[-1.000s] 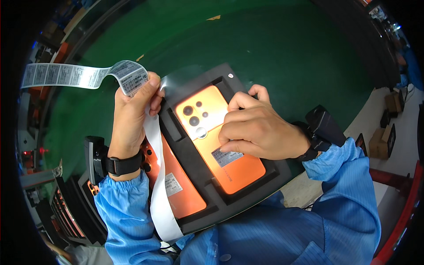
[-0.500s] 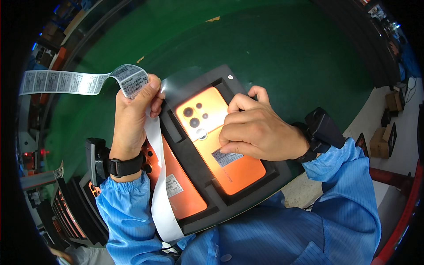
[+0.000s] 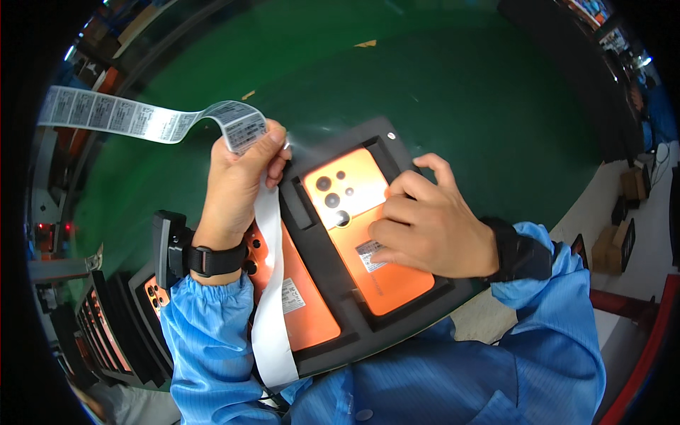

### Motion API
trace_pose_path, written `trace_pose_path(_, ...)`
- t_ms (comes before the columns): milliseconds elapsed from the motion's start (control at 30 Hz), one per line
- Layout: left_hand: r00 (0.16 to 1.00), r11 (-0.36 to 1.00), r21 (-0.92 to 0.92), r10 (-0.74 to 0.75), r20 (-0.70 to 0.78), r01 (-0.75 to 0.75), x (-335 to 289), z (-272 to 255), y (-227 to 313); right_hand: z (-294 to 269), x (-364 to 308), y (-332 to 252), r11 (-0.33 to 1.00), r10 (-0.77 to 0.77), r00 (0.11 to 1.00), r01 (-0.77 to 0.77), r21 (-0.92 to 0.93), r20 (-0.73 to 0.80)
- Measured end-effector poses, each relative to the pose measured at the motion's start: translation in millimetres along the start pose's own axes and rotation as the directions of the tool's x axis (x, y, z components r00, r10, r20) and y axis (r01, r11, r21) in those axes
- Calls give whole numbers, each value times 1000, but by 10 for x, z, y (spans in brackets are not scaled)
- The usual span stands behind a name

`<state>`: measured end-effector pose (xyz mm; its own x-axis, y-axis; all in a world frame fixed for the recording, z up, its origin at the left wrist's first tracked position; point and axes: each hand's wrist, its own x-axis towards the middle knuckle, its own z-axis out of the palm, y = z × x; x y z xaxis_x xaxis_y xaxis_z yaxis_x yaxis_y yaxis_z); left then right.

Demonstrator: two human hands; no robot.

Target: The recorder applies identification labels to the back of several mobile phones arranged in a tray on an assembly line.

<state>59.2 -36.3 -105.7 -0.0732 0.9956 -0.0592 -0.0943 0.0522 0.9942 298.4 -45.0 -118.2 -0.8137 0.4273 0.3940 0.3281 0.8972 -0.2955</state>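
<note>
My left hand [image 3: 244, 166] pinched one label strip [image 3: 152, 122]. One tray [image 3: 333, 270] held two phones [image 3: 397, 294]. My right hand [image 3: 439, 227] curled over one, grip unclear.

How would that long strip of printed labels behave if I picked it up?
The strip of labels would probably feel floppy, as it curves in a wave beyond the left hand. It is likely light, since it looks thin as tape. It might be a little slippery too, judging by its glossy sheen.
</note>
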Motion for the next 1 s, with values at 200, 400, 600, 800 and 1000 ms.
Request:
trace_pose_path(200, 998, 999, -27, 21, 51, -20, -6, -97, -6, 2, 236, -180, 971, 92, 994, -75, -228, 66)
trace_pose_path(400, 998, 999, 2, 49, 47, -49, 4, -119, -44, 131, 231, -124, 830, -11, 996, -43, -556, -94)
trace_pose_path(600, 995, 997, 29, 72, 66, -74, -21, -111, -24, -52, 134, -295, 822, 140, 990, -105, -560, 20)
trace_pose_path(800, 936, 979, 182, 22, 351, -91, -65, -71, 40, -259, 88, -109, 943, 200, 885, -291, -164, -420)
trace_pose_path(1000, 846, 845, 506, -136, 515, -172, -240, -119, 255, -914, 574, -296, 983, 117, 762, -181, -35, -637)
